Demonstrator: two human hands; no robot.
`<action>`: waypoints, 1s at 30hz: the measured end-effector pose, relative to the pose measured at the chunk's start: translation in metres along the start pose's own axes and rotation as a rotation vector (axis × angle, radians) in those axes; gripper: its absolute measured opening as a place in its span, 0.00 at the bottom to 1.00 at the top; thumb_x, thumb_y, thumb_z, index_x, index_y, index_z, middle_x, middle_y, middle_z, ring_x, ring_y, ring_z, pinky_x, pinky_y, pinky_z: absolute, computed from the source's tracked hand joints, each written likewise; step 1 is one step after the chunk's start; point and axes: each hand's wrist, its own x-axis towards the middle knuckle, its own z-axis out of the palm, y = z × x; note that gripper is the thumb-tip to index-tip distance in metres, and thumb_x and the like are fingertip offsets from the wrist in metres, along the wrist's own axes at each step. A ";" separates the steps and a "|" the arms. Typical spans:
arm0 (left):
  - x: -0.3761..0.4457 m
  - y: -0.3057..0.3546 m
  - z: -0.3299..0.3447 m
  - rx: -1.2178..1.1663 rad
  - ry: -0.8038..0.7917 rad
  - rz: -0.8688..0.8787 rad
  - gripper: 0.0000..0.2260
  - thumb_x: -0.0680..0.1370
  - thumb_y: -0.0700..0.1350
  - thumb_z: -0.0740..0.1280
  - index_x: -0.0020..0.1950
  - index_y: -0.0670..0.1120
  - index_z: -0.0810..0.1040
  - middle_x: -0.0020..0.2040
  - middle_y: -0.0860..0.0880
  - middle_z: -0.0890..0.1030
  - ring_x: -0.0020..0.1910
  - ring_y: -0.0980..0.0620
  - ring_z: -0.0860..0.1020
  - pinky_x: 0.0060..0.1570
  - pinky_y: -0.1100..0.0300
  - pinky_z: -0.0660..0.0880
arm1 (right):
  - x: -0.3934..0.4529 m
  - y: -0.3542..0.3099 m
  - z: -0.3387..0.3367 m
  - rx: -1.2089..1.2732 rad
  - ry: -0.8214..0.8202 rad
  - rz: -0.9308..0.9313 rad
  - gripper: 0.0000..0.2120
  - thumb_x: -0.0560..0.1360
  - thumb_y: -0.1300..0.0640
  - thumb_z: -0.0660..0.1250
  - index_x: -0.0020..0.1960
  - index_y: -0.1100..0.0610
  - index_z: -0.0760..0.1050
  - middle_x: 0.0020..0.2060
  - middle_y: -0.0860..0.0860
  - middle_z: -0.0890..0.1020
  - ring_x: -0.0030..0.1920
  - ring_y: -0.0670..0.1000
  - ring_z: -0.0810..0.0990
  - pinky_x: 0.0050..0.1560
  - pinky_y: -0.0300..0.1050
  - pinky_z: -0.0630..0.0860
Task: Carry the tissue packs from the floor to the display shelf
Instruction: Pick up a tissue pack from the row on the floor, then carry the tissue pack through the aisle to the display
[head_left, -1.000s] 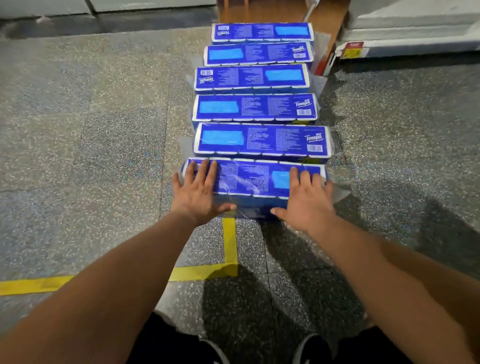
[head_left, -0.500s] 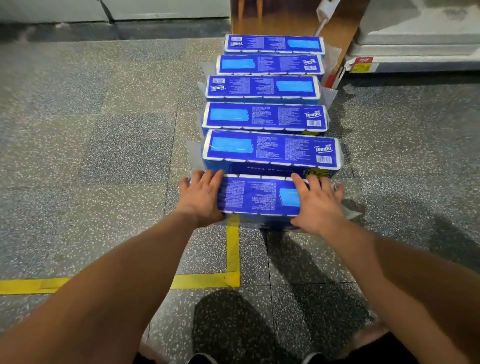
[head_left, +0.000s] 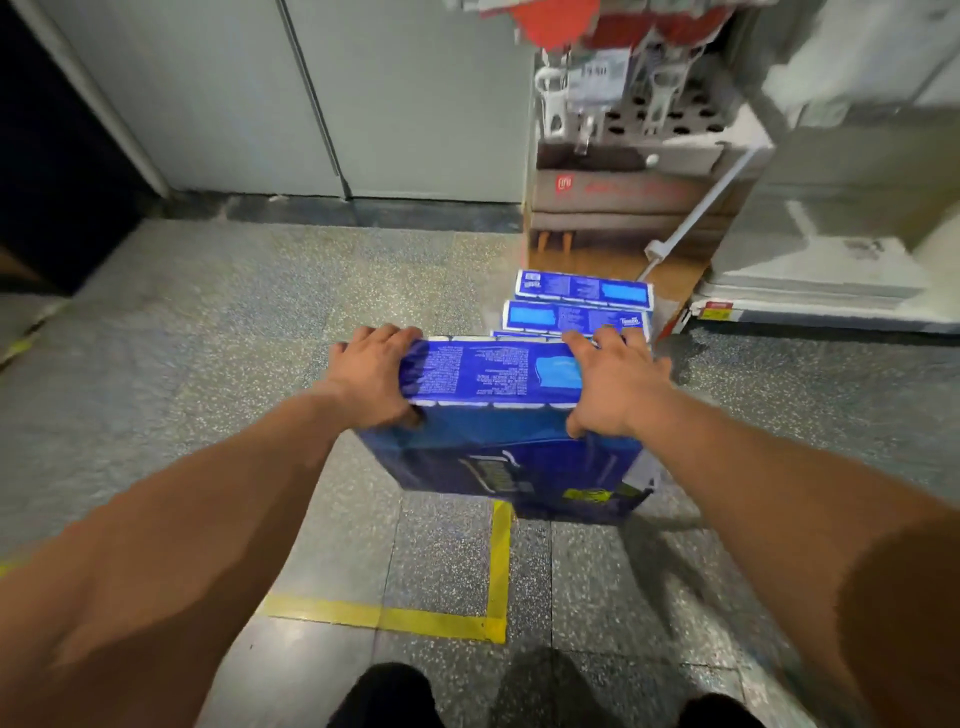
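Closest to the camera, 2 dark shoe toes (head_left: 387, 693) stand on the speckled grey terrazzo floor (head_left: 182, 364) behind a yellow tape corner (head_left: 496, 577). Just past that, the big blue plastic-wrapped tissue pack (head_left: 498, 415) is up off the floor, hanging from its top edge, with the left hand (head_left: 374, 382) and right hand (head_left: 615, 392) each curled over an end, fingers on top and thumbs pinching the front face. That's a grip on slippery film only, so I'd guess the wrap could stretch or slide and the pack could tilt and drop. Behind it, 2 more blue tissue packs (head_left: 576, 314) are visible in the row on the floor; swinging the load forward could knock them. Further back, the white pole (head_left: 696, 215) leaning on the brown cardboard display stand (head_left: 618, 208) looks easy to bump.
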 end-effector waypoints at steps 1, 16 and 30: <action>-0.007 -0.001 -0.040 0.008 0.019 -0.006 0.50 0.63 0.63 0.79 0.79 0.52 0.59 0.72 0.50 0.69 0.70 0.46 0.65 0.69 0.41 0.63 | -0.009 -0.005 -0.037 0.008 0.019 -0.010 0.57 0.62 0.40 0.79 0.80 0.43 0.48 0.75 0.53 0.59 0.75 0.60 0.56 0.68 0.67 0.66; -0.112 0.010 -0.495 0.057 0.253 -0.044 0.52 0.60 0.62 0.81 0.79 0.55 0.61 0.73 0.54 0.70 0.69 0.47 0.66 0.65 0.47 0.64 | -0.147 -0.043 -0.469 0.005 0.267 -0.123 0.58 0.61 0.39 0.80 0.80 0.43 0.48 0.74 0.54 0.60 0.74 0.61 0.57 0.69 0.64 0.66; -0.124 -0.022 -0.636 0.140 0.434 -0.080 0.49 0.63 0.62 0.80 0.79 0.55 0.61 0.71 0.53 0.71 0.67 0.48 0.67 0.66 0.44 0.67 | -0.136 -0.080 -0.594 0.054 0.486 -0.208 0.54 0.63 0.39 0.80 0.79 0.43 0.53 0.69 0.53 0.65 0.71 0.59 0.62 0.67 0.64 0.68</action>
